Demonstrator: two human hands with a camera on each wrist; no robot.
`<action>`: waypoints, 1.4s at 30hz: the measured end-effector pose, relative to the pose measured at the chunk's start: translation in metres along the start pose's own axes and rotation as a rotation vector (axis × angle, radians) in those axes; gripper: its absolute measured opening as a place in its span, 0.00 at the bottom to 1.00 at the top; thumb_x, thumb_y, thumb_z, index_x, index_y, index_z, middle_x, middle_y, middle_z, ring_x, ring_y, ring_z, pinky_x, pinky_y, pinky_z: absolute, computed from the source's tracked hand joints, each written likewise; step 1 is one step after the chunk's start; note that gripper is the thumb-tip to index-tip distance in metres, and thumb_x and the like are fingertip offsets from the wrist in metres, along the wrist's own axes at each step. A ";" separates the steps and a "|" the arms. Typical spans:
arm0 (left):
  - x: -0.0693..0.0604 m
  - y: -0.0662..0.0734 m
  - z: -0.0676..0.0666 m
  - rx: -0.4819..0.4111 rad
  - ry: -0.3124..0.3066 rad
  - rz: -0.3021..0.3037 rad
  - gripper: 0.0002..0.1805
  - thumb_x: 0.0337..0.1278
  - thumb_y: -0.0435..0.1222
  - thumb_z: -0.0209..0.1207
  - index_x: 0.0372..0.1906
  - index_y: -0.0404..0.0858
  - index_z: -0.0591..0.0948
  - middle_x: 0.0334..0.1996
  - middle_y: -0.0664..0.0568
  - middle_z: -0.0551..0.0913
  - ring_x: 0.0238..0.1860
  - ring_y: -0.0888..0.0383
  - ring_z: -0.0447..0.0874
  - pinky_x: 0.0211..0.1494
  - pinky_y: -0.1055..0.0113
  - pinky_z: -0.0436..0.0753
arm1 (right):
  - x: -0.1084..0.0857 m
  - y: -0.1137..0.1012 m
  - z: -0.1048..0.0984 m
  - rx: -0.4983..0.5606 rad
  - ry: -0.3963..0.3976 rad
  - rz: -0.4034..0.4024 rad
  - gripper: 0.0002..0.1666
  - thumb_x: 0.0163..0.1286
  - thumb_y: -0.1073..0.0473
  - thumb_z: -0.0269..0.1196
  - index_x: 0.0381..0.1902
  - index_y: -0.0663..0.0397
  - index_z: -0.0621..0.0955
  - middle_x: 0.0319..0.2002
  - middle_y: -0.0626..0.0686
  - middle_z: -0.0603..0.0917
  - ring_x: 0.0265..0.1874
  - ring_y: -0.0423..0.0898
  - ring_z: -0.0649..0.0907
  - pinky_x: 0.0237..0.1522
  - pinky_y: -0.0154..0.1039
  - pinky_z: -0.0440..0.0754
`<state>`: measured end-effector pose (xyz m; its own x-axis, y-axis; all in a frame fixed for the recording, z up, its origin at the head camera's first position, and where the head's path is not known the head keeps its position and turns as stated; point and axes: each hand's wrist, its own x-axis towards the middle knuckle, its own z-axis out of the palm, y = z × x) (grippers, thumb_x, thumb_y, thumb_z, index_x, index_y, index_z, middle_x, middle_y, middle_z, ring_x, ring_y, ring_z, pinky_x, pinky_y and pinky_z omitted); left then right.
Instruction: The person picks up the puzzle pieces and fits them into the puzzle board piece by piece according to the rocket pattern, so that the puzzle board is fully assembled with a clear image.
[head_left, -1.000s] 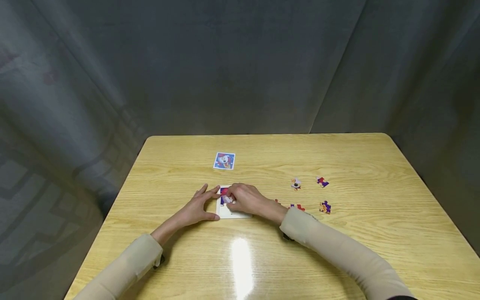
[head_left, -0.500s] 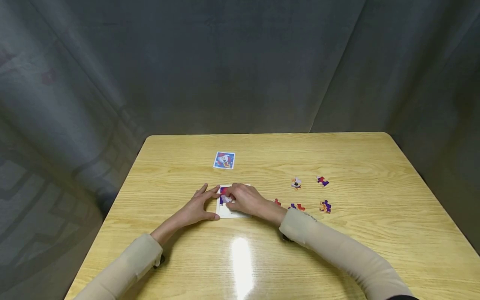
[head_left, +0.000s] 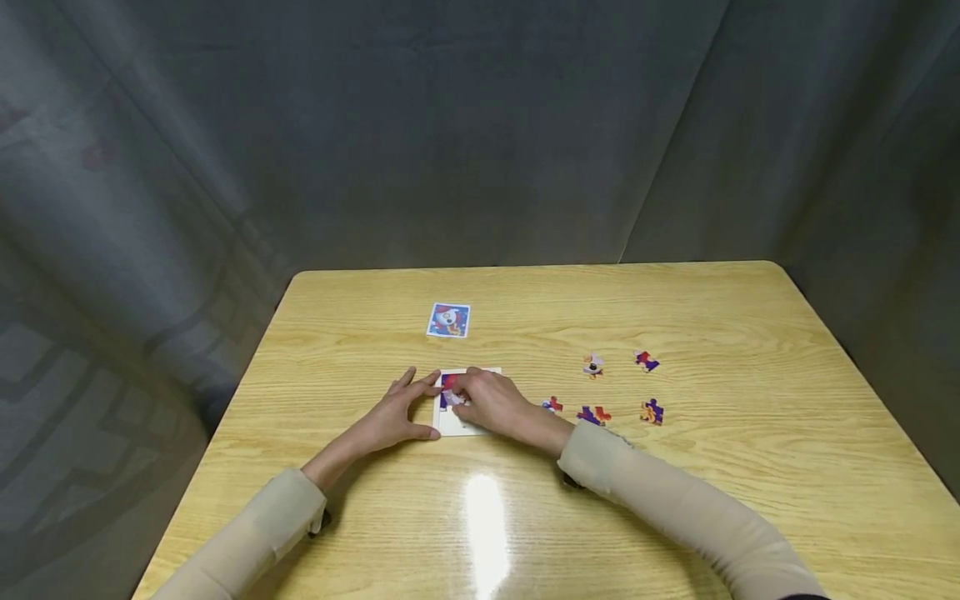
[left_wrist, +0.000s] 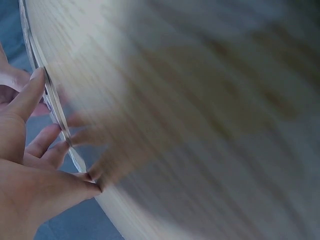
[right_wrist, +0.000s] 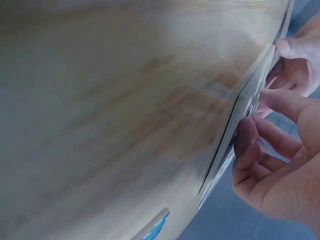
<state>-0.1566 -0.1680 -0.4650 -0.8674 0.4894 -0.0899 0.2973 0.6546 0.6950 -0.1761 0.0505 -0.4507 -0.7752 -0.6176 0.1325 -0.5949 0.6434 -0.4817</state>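
A white puzzle tray [head_left: 453,426] lies near the middle of the wooden table, with red and purple pieces [head_left: 447,382] fitted at its upper left. My left hand [head_left: 390,419] is spread along the tray's left side, its thumb and index finger touching the edge near the corners. Over the tray, my right hand [head_left: 491,403] pinches a pale lilac jigsaw piece [head_left: 454,399] between curled fingers and thumb. The hand hides much of this piece and the tray's right part. In the right wrist view, the fingertips meet the face of the tray [right_wrist: 225,142] at a low angle.
A square picture card [head_left: 448,320] lies behind the tray. Several loose jigsaw pieces lie to the right, among them a white and orange one [head_left: 593,366], a red and purple one [head_left: 646,361] and a purple and yellow one [head_left: 652,412]. Grey curtains [head_left: 480,133] surround the table.
My right hand stays at the same spot on the tray, its fingers shifting slightly with the piece. The right wrist has dropped a little, uncovering more of the loose pieces. My left hand stays still.
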 end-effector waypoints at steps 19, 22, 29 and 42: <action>0.001 -0.003 0.002 -0.005 0.000 0.008 0.34 0.46 0.44 0.72 0.61 0.40 0.75 0.74 0.52 0.55 0.75 0.41 0.34 0.71 0.34 0.39 | 0.000 0.000 0.001 -0.138 -0.026 -0.067 0.12 0.64 0.58 0.67 0.42 0.59 0.85 0.37 0.53 0.82 0.32 0.44 0.82 0.32 0.32 0.83; 0.001 -0.003 0.002 -0.001 0.004 0.014 0.34 0.46 0.45 0.72 0.60 0.39 0.75 0.74 0.51 0.56 0.75 0.40 0.34 0.70 0.34 0.39 | -0.001 0.000 0.001 -0.141 -0.029 -0.064 0.12 0.64 0.58 0.67 0.43 0.59 0.85 0.38 0.53 0.82 0.33 0.44 0.82 0.32 0.33 0.83; 0.000 -0.002 0.001 0.002 0.008 0.034 0.34 0.46 0.44 0.72 0.60 0.38 0.75 0.74 0.50 0.56 0.75 0.39 0.35 0.71 0.34 0.39 | 0.001 -0.001 0.000 -0.090 -0.011 -0.051 0.10 0.64 0.59 0.67 0.41 0.59 0.86 0.38 0.52 0.83 0.33 0.44 0.82 0.33 0.33 0.83; 0.001 -0.001 0.003 0.019 0.017 0.025 0.33 0.46 0.44 0.72 0.59 0.39 0.76 0.74 0.49 0.57 0.75 0.38 0.36 0.69 0.32 0.40 | -0.013 0.010 -0.018 -0.019 0.056 -0.018 0.12 0.61 0.60 0.68 0.42 0.60 0.85 0.33 0.51 0.82 0.29 0.43 0.80 0.31 0.35 0.81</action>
<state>-0.1566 -0.1668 -0.4677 -0.8660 0.4964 -0.0605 0.3266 0.6529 0.6834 -0.1755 0.0730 -0.4418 -0.7748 -0.6031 0.1897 -0.6123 0.6413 -0.4624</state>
